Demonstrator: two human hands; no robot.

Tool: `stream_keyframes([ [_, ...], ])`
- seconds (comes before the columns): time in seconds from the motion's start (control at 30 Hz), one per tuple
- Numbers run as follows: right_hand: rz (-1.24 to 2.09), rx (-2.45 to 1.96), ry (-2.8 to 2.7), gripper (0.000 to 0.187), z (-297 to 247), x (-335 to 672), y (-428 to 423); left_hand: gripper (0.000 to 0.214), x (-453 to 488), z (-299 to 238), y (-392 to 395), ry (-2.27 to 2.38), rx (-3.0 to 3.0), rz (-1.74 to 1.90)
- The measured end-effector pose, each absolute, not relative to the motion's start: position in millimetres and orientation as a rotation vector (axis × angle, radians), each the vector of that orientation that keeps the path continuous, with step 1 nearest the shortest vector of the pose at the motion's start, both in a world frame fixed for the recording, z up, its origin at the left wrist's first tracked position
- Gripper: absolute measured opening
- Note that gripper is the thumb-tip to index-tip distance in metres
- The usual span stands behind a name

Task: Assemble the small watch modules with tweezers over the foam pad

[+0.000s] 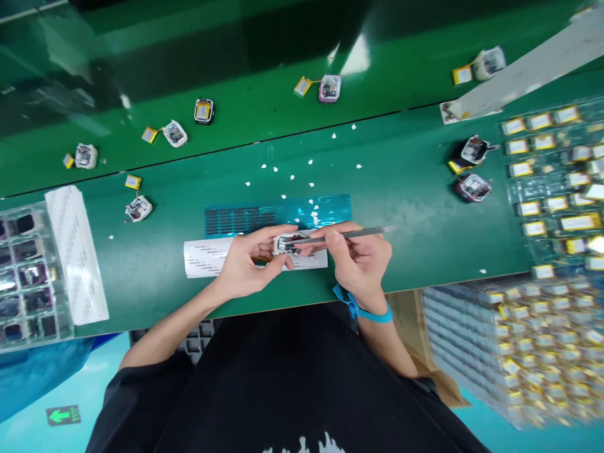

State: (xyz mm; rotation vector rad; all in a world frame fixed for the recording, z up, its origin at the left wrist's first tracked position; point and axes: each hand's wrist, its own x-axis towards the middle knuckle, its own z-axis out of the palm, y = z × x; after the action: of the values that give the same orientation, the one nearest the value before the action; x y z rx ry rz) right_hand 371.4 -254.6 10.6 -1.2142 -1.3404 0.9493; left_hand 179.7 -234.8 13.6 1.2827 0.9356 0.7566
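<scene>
The right hand (359, 261) pinches a pair of metal tweezers (346, 235) in a narrow grip, thumb and forefinger closed on the shaft near its front third. The tweezers lie almost level, long axis running left to right, their tip pointing left into the small white device (285, 244) and their blunt tail sticking out to the right past the knuckles. That device lies just left of the right hand's grip, touching the tip as far as can be seen (the contact itself is too small to be sure of). The left hand (248, 264) holds the device from the other side, fingers curled over its top and thumb below it, so both hands meet over it above the white label strip (202, 258) on the green bench (415, 207). A blue perforated sheet (245, 219) lies just beyond the hands.
</scene>
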Motion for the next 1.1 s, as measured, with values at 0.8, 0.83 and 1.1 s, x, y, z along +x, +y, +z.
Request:
stream_keyframes([
  [0.8,1.002,-1.243,-1.372,0.018,9,369,-256,0.031,179,9,-236,0.992,1.315,0.740],
  [0.83,1.003,-1.241,-1.375,0.018,10,370,-257,0.031,179,8,-236,0.997,1.326,0.738],
  [1.1,0.822,-1.131,-1.470,0.020,18,380,-261,0.032,170,18,-231,1.040,1.487,0.741],
])
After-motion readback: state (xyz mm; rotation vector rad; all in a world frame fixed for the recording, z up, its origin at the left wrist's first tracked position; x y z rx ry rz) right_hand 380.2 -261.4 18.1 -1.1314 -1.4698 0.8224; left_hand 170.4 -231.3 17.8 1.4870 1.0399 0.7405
